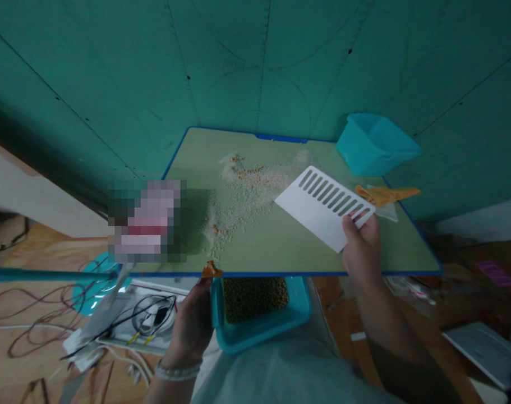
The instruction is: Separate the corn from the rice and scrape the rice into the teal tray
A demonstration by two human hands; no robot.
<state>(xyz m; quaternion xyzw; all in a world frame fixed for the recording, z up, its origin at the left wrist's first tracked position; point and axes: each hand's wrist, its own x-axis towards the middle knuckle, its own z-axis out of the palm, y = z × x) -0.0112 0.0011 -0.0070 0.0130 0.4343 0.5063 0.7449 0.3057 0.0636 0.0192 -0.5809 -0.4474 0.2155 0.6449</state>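
My right hand [363, 244] grips a white flat scraper [309, 210] by its slotted edge, tilted over the right half of the light green table [263, 249]. Left of the scraper, rice-like white grains [255, 196] lie scattered, with small orange bits [247, 175] among them. My left hand [196, 314] is closed on the left rim of a teal plastic basin [259, 339], held below the table's front edge. Small dark green beans [255, 300] fill part of it. An orange scrap [212, 268] lies by my left fingertips at the edge; whether they touch it I cannot tell.
A teal bin [377, 147] stands at the back right corner. In front of it, an orange cloth [385, 195] lies on a clear plastic bag [388, 211]. A blurred-out pink package [148, 221] is at the left edge. Cables [40, 320] spread over the floor at left.
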